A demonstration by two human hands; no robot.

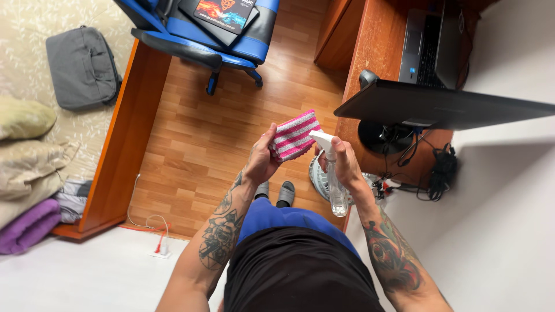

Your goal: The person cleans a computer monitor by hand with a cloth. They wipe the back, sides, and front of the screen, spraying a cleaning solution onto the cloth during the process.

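My left hand [263, 159] holds a folded pink-and-white striped cloth [296, 134] out in front of my chest. My right hand [346, 163] grips a clear spray bottle [337, 193] with a white nozzle head [322, 140]. The nozzle points left at the cloth, only a few centimetres from it. Both hands hover above the wooden floor, just left of a desk edge. My forearms are tattooed.
A wooden desk [378, 55] on the right carries a dark monitor [445, 104], a laptop [425, 46] and a tangle of cables [439, 170]. A blue-and-black chair [214, 32] stands ahead. A bed with a grey bag [81, 66] and folded blankets [29, 179] lies left. A small fan [319, 180] sits by my feet.
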